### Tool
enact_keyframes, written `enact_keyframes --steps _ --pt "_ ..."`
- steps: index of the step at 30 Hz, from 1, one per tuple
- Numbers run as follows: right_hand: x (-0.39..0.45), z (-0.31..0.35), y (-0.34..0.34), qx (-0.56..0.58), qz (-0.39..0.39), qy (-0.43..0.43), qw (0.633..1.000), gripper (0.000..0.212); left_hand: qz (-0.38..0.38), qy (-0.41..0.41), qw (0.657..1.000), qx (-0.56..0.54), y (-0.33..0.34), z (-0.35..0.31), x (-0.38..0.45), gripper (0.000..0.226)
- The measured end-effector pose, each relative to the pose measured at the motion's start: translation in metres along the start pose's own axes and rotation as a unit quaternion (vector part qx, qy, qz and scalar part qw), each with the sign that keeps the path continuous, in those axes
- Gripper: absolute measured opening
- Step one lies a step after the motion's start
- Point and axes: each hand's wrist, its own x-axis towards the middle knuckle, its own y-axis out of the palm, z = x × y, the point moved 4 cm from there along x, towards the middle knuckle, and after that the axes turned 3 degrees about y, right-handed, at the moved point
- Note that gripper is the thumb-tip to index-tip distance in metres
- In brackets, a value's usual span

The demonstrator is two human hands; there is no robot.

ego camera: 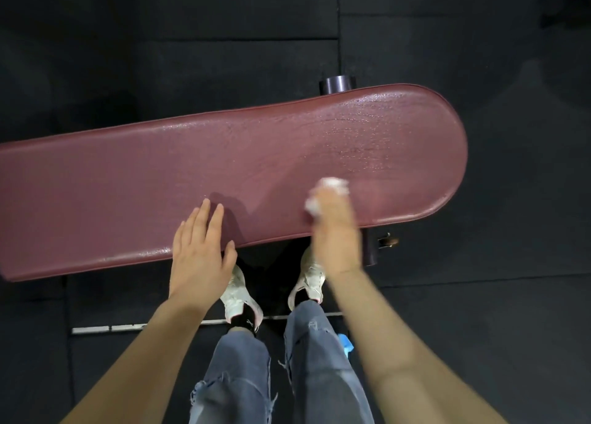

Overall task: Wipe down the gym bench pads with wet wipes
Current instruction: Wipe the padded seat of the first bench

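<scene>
Partly wet maroon bench pad [224,174]

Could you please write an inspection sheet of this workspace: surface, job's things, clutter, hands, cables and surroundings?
Surface: maroon bench pad, wet sheen with droplets toward its rounded right end; the left part looks duller.
Job's things: white wet wipe, bunched under the right hand's fingers on the pad.
Clutter: small blue object on the floor beside the right leg; what it is cannot be told.
Hands: left hand flat, fingers straight, resting on the pad's near edge; right hand presses the wipe, blurred.
Cables: nothing seen.
Surroundings: dark rubber floor tiles, bench frame tube, white shoes.
</scene>
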Motion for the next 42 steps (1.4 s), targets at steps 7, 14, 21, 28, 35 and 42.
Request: enact_keyframes --steps 7,14,21,28,35,42 --pt "0.008 -0.012 -0.005 -0.062 0.217 -0.296 0.928 0.055 -0.005 -0.003 1.0 0.013 0.006 0.008 -0.001 0.067" --pt "-0.004 -0.147 -0.109 -0.057 -0.025 0.09 0.994 0.052 -0.011 0.003 1.0 0.004 0.008 0.007 -0.005 0.068" --pt "-0.032 0.023 0.03 -0.041 0.122 -0.167 0.978 0.046 -0.026 -0.009 1.0 0.006 0.007 0.016 -0.002 0.068" --pt "0.009 -0.075 -0.048 -0.183 0.163 -0.28 0.928 0.062 -0.028 0.01 0.999 -0.014 0.015 0.0 0.002 0.07" --pt "-0.011 -0.161 -0.104 -0.039 -0.113 0.236 0.964 0.05 -0.021 0.019 0.999 -0.019 0.015 -0.004 -0.002 0.07" --pt "-0.035 -0.076 -0.036 0.153 -0.219 0.348 0.899 0.046 -0.01 0.016 1.0 -0.004 0.013 0.006 -0.002 0.07"
